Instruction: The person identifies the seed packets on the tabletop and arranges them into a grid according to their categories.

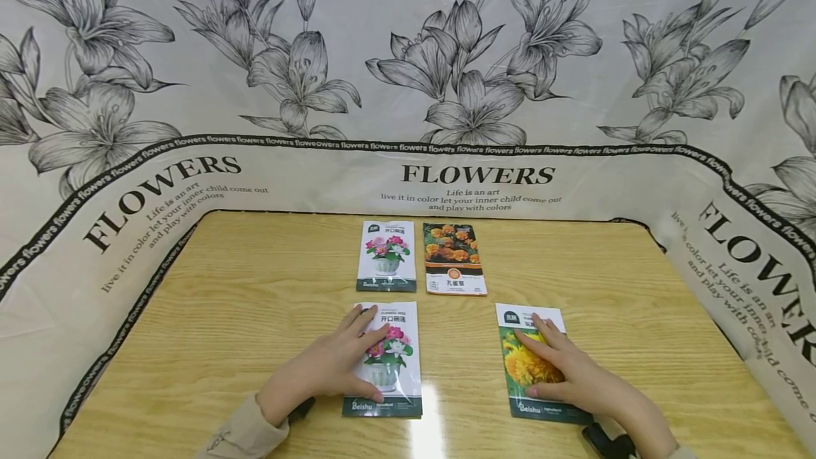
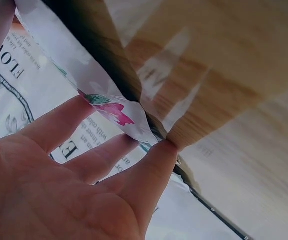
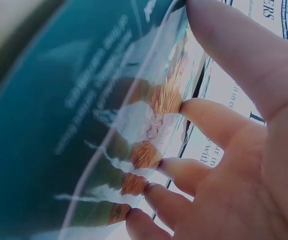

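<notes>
Two seed packets lie flat near the front of the wooden table, one beneath each hand. My left hand (image 1: 334,360) rests on a white packet (image 1: 400,367) printed with pink flowers in a pot; its spread fingertips touch the packet's face, seen close up in the left wrist view. Over a packet with yellow blooms (image 1: 521,368), my right hand (image 1: 576,367) lies with extended fingers. Its fingertips and thumb meet the glossy face in the right wrist view. Both hands cover parts of the printing.
Behind the left packet lies another pink-flower packet (image 1: 386,261), and beside it an orange marigold packet (image 1: 455,257). Bare wood (image 1: 255,289) shows to the left. A white flower-printed cloth (image 1: 319,176) rises along the table's back and sides.
</notes>
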`<act>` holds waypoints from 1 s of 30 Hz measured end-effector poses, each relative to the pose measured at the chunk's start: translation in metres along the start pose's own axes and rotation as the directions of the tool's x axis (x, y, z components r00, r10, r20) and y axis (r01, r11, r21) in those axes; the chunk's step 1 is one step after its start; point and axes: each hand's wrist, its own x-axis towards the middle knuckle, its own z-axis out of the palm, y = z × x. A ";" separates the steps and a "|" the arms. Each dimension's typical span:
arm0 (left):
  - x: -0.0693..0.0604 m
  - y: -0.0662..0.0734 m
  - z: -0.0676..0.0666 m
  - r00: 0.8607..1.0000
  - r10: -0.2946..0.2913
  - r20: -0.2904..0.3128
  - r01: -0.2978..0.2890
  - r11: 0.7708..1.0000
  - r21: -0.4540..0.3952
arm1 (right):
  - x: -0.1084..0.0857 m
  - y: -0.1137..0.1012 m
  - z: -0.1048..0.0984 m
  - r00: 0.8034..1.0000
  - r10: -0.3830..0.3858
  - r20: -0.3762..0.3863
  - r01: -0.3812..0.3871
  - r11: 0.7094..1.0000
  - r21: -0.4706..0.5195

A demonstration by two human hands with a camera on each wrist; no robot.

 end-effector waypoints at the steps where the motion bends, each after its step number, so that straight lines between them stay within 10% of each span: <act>1: 0.000 0.000 0.000 1.000 0.001 -0.001 -0.001 1.000 0.001 | 0.000 -0.001 0.000 1.000 -0.002 0.003 0.002 1.000 0.005; 30: 0.001 0.000 0.000 1.000 -0.004 0.016 0.004 1.000 0.006 | 0.009 -0.020 0.007 0.998 -0.053 0.036 0.053 0.999 0.004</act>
